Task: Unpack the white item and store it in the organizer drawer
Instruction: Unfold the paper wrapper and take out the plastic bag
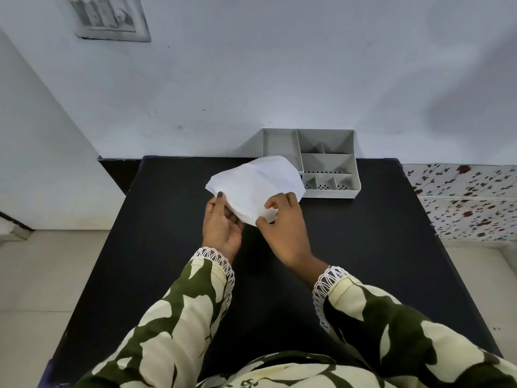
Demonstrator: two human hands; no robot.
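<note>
A white paper-like packet [253, 187] is held above the black table [377, 247], both of my hands on its near edge. My left hand [222, 222] grips its lower left side, thumb on top. My right hand [282, 222] pinches its lower right corner. What is inside the packet is hidden. The grey plastic organizer [328, 163] with several open compartments stands at the table's far edge against the wall, just behind and right of the packet, its left front part covered by it.
A white wall [251, 79] rises directly behind the table, with a switch plate [107, 16] at the upper left. A floral-patterned cloth surface [470, 200] lies to the right of the table. Pale floor shows on the left.
</note>
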